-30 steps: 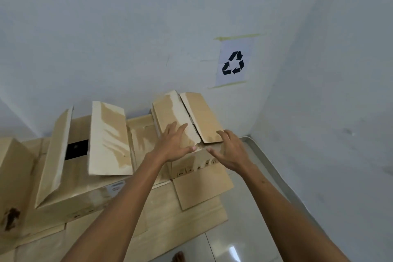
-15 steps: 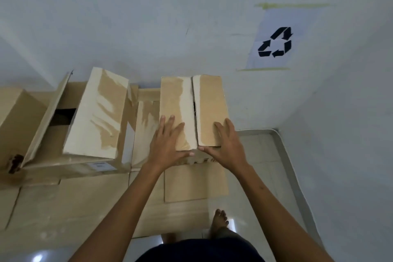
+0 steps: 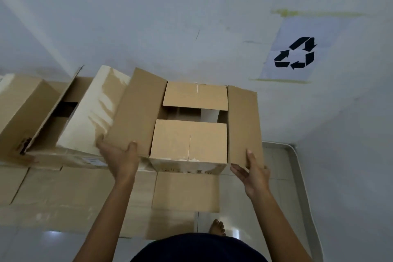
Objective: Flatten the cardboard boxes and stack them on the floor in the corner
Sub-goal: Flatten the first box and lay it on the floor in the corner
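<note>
A small brown cardboard box point(image 3: 189, 144) stands upright by the wall, its two long flaps spread out to left and right and two short inner flaps lying over the opening. My left hand point(image 3: 121, 156) grips the near end of the left long flap point(image 3: 136, 110). My right hand point(image 3: 252, 169) holds the near end of the right long flap point(image 3: 243, 125), thumb on top. Flattened cardboard sheets point(image 3: 70, 193) lie on the tiled floor under and in front of the box.
A larger open box point(image 3: 85, 112) with pale torn flaps stands left of the small one, and another box point(image 3: 19, 108) sits at the far left. A recycling sign point(image 3: 294, 53) is taped to the wall. The corner with a grey skirting point(image 3: 297, 168) is at right. My bare foot point(image 3: 217, 227) is below.
The two long flaps, pressed together on top before, have been swung apart to the sides, exposing the inner flaps. Both hands moved outward with them. The camera tilted further down.
</note>
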